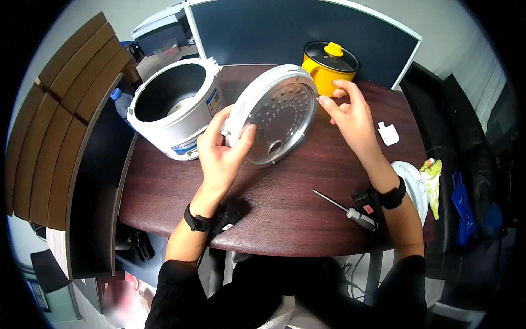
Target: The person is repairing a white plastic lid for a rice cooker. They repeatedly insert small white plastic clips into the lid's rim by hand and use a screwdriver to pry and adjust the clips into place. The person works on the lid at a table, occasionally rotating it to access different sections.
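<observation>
My left hand (222, 148) grips the left edge of a round rice cooker lid (282, 118), thumb on the inner side. The lid is tilted up above the table, its dimpled metal inner plate showing, with an oval hole near the bottom. My right hand (353, 115) is raised at the lid's right rim. Its thumb and forefinger are apart, the thumb tip close to the rim; I cannot tell whether it touches. No object shows between those fingers. Left of the lid stands the white rice cooker body (178, 104), open at the top with a dark interior.
On the dark wooden table (274, 219) are a yellow pot (327, 71) with a glass lid, a small white plastic piece (388, 134), a screwdriver (350, 214) and a white round part (411, 186) beside a green-and-white cloth (432, 183). A dark partition (296, 33) stands behind; cardboard boxes (66, 120) are at left.
</observation>
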{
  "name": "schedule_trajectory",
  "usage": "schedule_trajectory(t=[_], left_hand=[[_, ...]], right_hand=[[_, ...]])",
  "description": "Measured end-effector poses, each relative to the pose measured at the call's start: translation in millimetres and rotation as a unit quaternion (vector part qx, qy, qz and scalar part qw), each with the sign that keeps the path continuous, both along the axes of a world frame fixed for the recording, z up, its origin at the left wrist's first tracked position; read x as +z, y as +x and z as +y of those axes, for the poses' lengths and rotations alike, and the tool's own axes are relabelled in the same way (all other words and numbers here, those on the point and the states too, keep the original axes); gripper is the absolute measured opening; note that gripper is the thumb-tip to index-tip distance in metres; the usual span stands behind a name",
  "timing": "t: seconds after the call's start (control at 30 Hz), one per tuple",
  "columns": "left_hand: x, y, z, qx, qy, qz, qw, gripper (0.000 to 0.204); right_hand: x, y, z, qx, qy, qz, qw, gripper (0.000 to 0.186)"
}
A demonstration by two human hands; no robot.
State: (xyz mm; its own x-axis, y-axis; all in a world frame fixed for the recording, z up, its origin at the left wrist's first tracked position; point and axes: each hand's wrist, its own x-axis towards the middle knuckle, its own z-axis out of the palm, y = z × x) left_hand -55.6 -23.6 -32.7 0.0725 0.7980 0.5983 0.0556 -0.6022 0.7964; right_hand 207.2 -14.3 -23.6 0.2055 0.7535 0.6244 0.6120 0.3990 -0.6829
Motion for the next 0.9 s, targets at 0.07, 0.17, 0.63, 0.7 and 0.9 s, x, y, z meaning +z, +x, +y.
schedule_trajectory(t=[0.07, 0.17, 0.63, 0.7, 0.9], left_hand=[[-1, 2, 0, -0.046, -0.035, -0.039, 0.998, 0.038], [-8, -1, 4, -0.075, -0.066, -0.087, 0.991, 0.038], [14, 9, 26, -0.082, -0.101, 0.068, 0.989, 0.023], [20, 11, 32, -0.071, -0.065, 0.121, 0.988, 0.026], [61, 45, 25, -0.06, -0.029, 0.303, 0.951, 0.031]], right_hand=[[-2, 15, 3, 0.04, -0.061, 0.058, 0.996, 0.05], [11, 14, -1, 0.143, -0.202, 0.117, 0.962, 0.045], [13, 24, -20, 0.039, -0.078, -0.008, 0.996, 0.035], [14, 23, -21, 0.02, -0.06, -0.046, 0.997, 0.038], [10, 20, -25, 0.033, -0.023, -0.077, 0.996, 0.04]])
